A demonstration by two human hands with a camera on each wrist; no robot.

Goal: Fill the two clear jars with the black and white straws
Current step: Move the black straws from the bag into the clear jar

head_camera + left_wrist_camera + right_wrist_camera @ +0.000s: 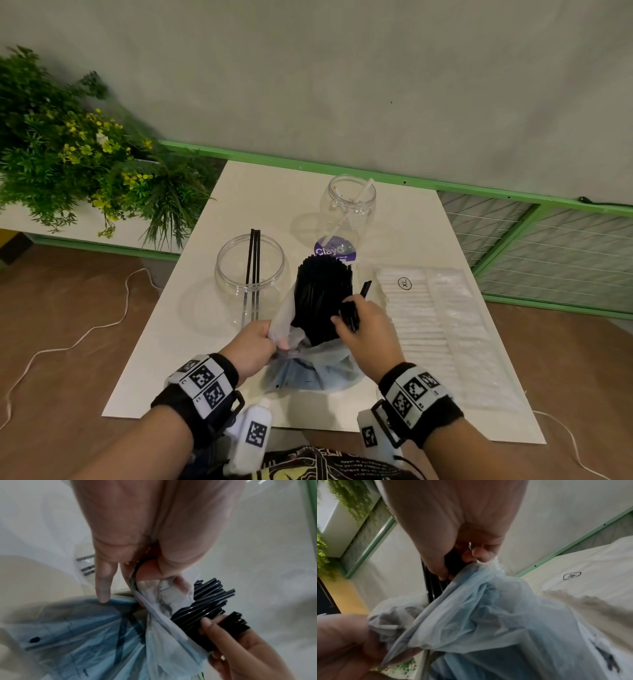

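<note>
A thick bundle of black straws (323, 294) sticks up out of a thin pale-blue plastic bag (308, 370) near the table's front. My left hand (263, 342) grips the bag's bunched rim (154, 596). My right hand (363, 329) holds a small clutch of black straws (352, 315) beside the bundle (202, 605). The near clear jar (250, 270) on the left holds three black straws (253, 260). The far clear jar (349, 205) holds one white straw (352, 209).
A clear pack of white straws (438, 325) marked XL lies on the right of the white table (212, 325). A purple round label (335, 250) lies behind the bundle. Leafy plants (78, 150) stand at the left; a green-framed mesh rail (534, 240) runs behind.
</note>
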